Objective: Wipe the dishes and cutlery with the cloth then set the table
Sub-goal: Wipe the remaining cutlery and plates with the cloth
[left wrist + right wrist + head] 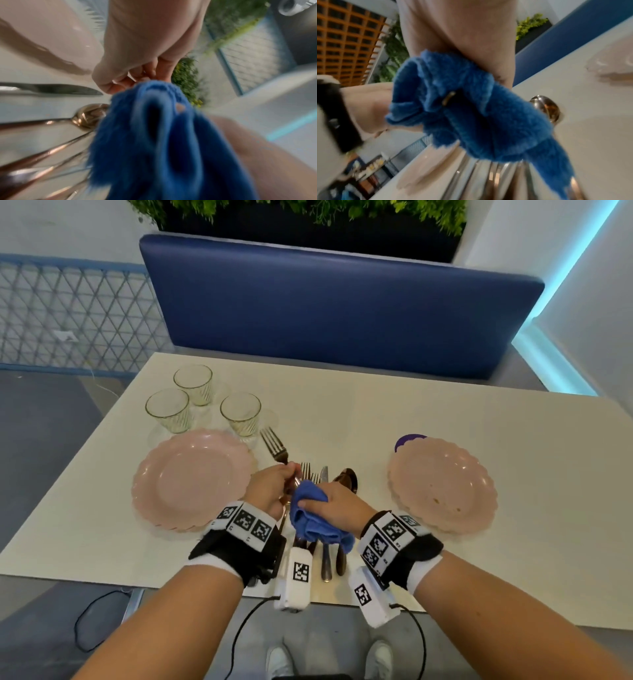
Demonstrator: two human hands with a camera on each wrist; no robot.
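Bunched in my right hand [337, 503], the fluffy blue microfibre cloth [317, 517] wraps the handle of a copper-toned metal fork [275, 447], whose neck my left hand [270, 489] pinches, tines toward 11 o'clock. Both grips are closed, cloth and fork between them, above spare forks, a steel knife [324, 525] and a spoon [346, 481] on the white counter [359, 419]. Scalloped pink plates lie at 9 o'clock [191, 479] and 3 o'clock [442, 484]; three clear ribbed glasses [193, 385] stand at 10.

A restaurant or café booth — a pale table [342, 412] faces a blue padded bench [325, 313], a planter of greenery [308, 210] behind, lattice screen [68, 313] far left.
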